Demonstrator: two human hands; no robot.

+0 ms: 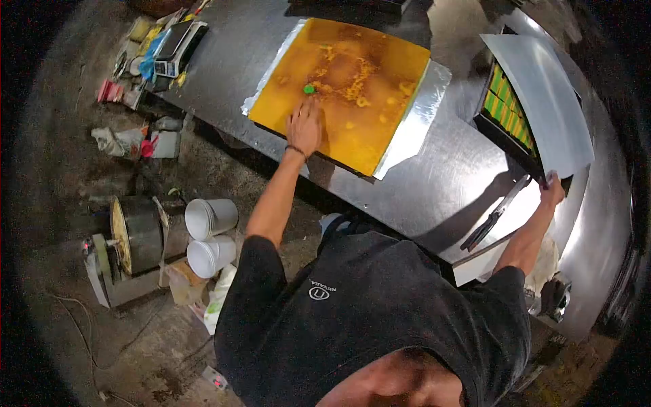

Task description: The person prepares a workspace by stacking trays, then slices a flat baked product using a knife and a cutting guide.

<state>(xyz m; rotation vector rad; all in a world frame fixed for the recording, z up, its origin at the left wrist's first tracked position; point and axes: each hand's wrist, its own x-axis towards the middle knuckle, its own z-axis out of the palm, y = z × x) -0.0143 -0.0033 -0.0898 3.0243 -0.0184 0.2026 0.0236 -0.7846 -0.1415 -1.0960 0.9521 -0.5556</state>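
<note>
My left hand [304, 127] rests on the near left part of an orange-brown slab [278, 88], fingers stretched toward a small green piece [309, 89]. The slab lies over a silvery sheet [417, 119] that sticks out on both sides. At the right, my right hand [553, 190] grips the near corner of a thin metal sheet [542, 95]. That sheet partly covers a dark tray [489, 127] filled with green and yellow striped pieces [503, 105].
A pair of long dark-handled tools [495, 216] lies on the metal table [447, 159] near my right arm. A scale [178, 49] and clutter stand at the back left. White buckets [203, 220] and a drum machine [139, 234] are on the floor at left.
</note>
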